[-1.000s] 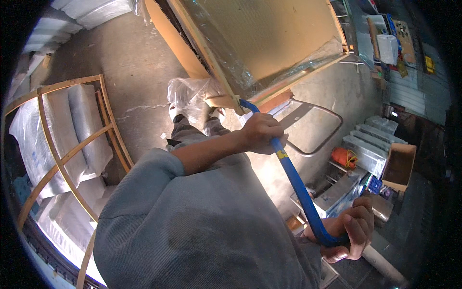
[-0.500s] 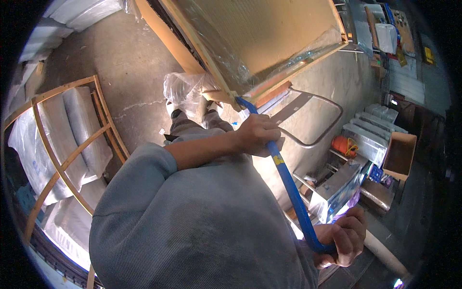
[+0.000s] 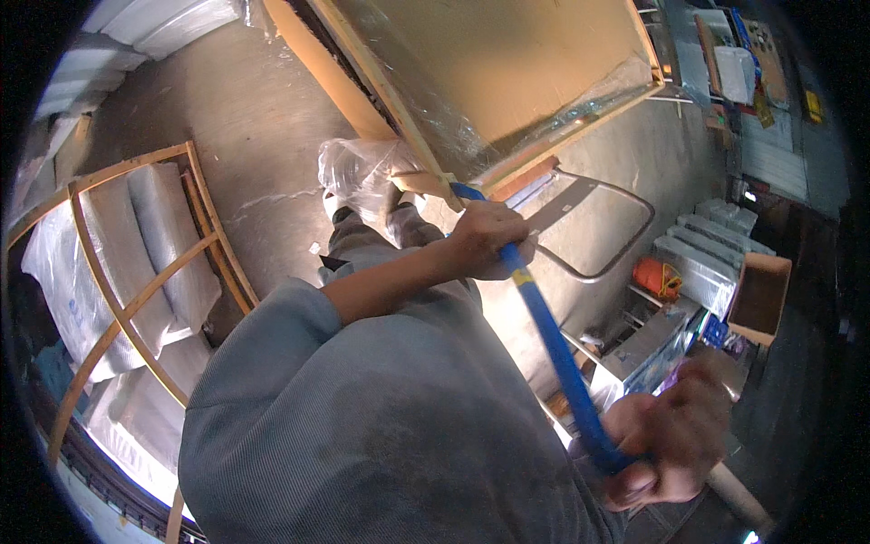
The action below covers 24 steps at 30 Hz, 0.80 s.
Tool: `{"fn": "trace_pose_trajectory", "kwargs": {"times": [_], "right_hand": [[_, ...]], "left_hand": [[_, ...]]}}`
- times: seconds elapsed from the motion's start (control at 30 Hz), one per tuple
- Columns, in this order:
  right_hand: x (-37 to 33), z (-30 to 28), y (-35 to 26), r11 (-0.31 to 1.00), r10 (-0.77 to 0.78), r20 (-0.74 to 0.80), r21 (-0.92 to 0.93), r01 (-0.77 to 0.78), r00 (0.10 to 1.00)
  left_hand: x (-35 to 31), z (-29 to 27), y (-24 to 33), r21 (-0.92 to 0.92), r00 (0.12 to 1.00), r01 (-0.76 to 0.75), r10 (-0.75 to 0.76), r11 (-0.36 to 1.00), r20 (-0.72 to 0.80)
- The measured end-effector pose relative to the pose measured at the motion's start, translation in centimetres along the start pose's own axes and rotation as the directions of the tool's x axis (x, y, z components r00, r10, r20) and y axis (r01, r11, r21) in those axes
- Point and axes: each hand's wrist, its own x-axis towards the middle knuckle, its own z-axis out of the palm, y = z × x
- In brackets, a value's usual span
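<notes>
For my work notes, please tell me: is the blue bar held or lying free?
Held. The left hand is closed around the blue bar near its far end; the blurred right hand is curled at its near end.

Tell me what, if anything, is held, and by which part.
A blue bar: the left hand grips its shaft near the far end; the right hand is at the near end, too blurred to tell its grip.

concrete floor (image 3: pixel 227 118): cracked | bright patch (image 3: pixel 498 313): centre | wrapped bundles (image 3: pixel 140 249): left | light: dim far right
</notes>
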Motion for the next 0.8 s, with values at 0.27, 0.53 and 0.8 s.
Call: {"fn": "trace_pose_trajectory", "kwargs": {"times": [0.27,0.53,0.8], "right_hand": [[2.4,-0.6,12.7,0.974,0.017,-0.441,-0.196,-0.115,0.897],[7.3,0.0,32.3,0.903,0.285,-0.386,0.415,-0.111,0.878],[1.2,-2.5,30.5,0.785,0.351,-0.260,0.605,-0.132,0.900]], "left_hand": [[3.2,2.0,-1.2,0.094,0.942,0.331,-0.335,0.939,0.022],[6.7,3.8,-3.5,0.157,0.795,0.602,-0.606,0.783,-0.030],[6.0,7.5,-2.9,0.240,0.851,0.525,-0.510,0.817,-0.125]]}}
